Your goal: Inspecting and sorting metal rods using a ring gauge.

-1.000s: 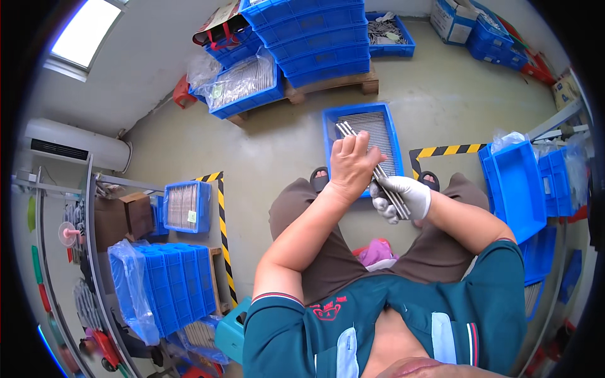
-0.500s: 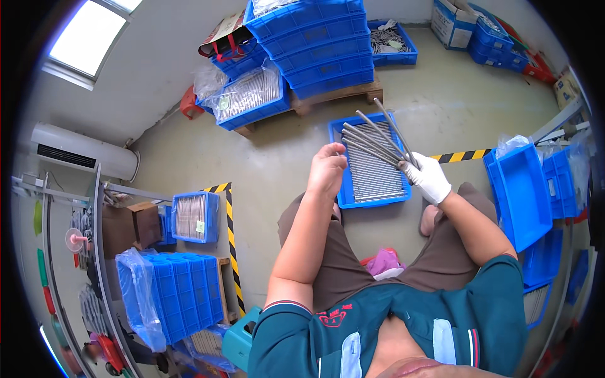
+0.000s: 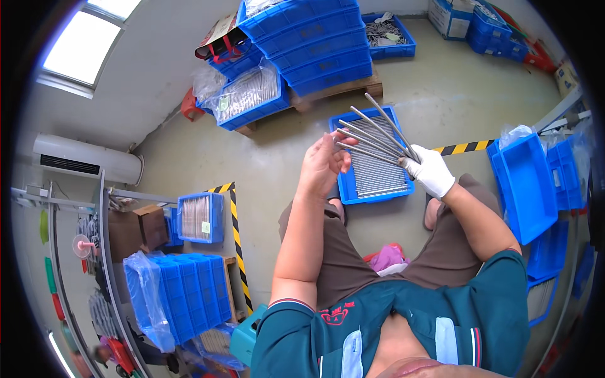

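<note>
Several thin grey metal rods are fanned out above a blue crate, their lower ends bunched together in my right hand. That hand wears a white glove and is closed round them. My left hand is bare, its fingers partly curled and apart. Its fingertips are at the far left ends of the lower rods; whether they touch cannot be made out. Under the rods, on the floor between my feet, the blue crate holds rows of similar rods.
A stack of blue crates stands on a wooden pallet ahead. Another crate stack is at left, beside black-and-yellow floor tape. Tilted blue crates stand at right. A purple cloth lies between my legs.
The rods in my right hand have spread wider. My left hand has moved slightly, its fingers opening out beside the rod ends.
</note>
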Tool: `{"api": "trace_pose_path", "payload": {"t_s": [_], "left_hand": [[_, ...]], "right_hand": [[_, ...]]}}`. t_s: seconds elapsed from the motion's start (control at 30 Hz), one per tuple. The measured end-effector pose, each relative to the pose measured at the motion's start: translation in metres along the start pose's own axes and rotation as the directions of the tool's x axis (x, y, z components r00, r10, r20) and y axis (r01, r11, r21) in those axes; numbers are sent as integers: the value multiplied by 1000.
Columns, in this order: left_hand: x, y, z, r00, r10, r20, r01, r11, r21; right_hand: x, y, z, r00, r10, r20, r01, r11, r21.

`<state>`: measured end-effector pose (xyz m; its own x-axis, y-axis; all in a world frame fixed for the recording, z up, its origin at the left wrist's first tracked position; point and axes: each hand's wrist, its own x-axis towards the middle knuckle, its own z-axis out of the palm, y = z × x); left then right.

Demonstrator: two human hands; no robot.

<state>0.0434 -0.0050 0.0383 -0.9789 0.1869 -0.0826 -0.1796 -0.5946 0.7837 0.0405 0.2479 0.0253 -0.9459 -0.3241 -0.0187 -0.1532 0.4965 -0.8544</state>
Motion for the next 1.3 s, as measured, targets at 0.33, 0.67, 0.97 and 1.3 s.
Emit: {"api": "trace_pose_path", "payload": {"t_s": [0.33, 0.67, 0.97, 1.3], "left_hand": [[-3, 8, -3, 995, 2, 103, -21, 982, 187], [-7, 13, -8, 999, 28, -20, -14, 859, 511], [-7, 9, -11, 996, 90, 8, -79, 820, 567], [-14, 31, -34, 950, 296, -100, -191, 803, 565]], "right_hand": [[-2, -11, -9, 999, -48, 4, 48, 996, -69], [-1, -11, -7, 998, 35, 49, -33, 998, -46], [-1, -10, 0, 983, -181, -44, 175, 979, -109], [-5, -17, -2, 969, -223, -102, 183, 935, -305]]}}
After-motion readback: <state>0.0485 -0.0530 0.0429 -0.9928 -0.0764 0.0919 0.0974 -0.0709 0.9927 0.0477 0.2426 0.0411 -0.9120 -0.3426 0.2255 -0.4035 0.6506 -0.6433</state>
